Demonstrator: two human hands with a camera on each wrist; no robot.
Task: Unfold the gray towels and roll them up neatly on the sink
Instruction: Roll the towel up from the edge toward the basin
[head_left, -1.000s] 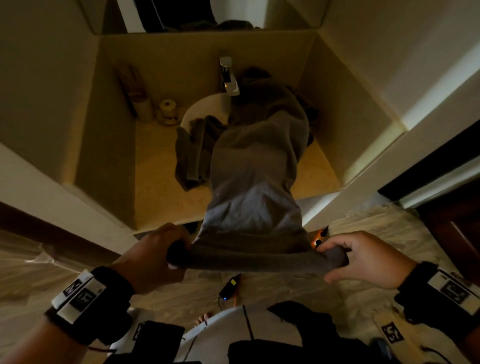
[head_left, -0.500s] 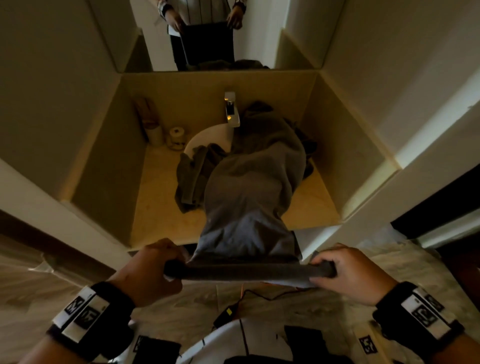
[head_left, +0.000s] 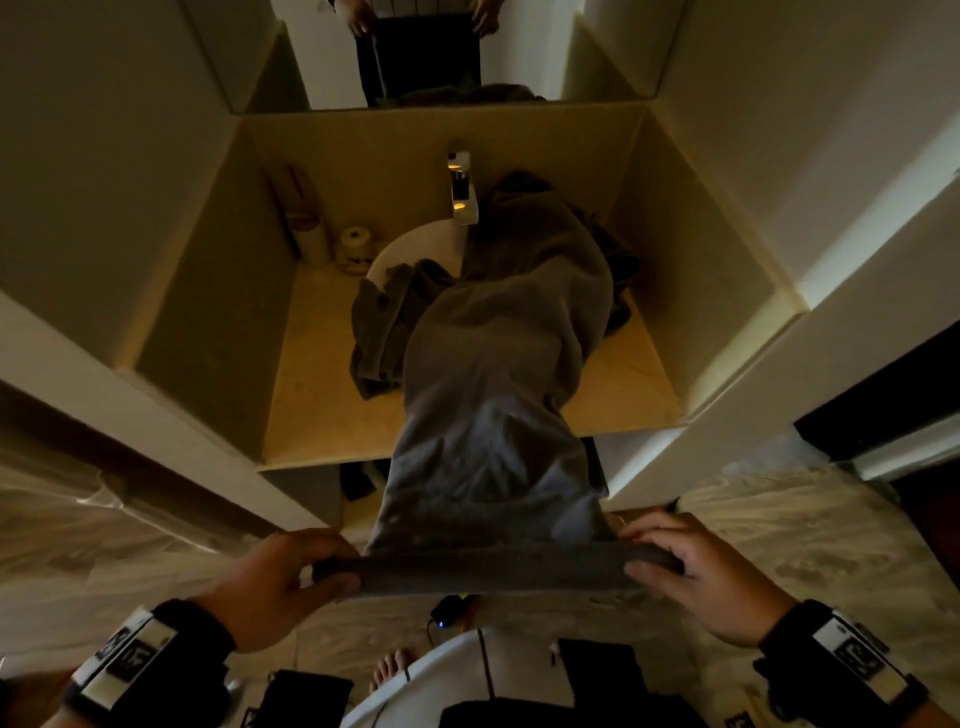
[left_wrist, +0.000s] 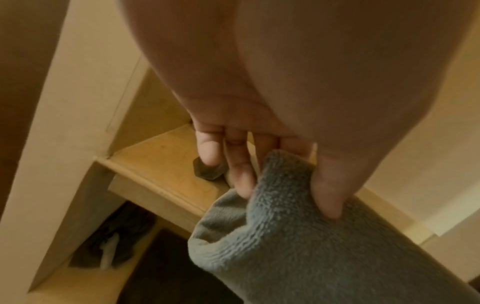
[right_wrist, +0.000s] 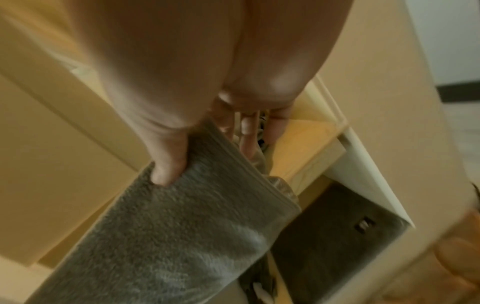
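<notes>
A long gray towel (head_left: 498, 395) stretches from the white sink basin (head_left: 415, 244) over the counter's front edge toward me. Its near end is wound into a tight roll (head_left: 493, 571) held level in the air. My left hand (head_left: 291, 577) grips the roll's left end (left_wrist: 272, 236), thumb on top. My right hand (head_left: 691, 566) grips the roll's right end (right_wrist: 207, 205), thumb pressed into the cloth. A second gray towel (head_left: 384, 322) lies crumpled on the counter at the basin's left.
The beige counter (head_left: 322, 395) sits in a narrow niche between pale walls. A chrome tap (head_left: 462, 192) stands at the back, with bottles (head_left: 306, 218) and a small jar (head_left: 356, 247) at back left. A mirror (head_left: 415, 52) is above. Marbled floor (head_left: 779, 519) lies below.
The rolled end has grown thicker as both hands turned it, taking up more towel. The hands stay at the roll's two ends, and the view has tilted up toward the mirror.
</notes>
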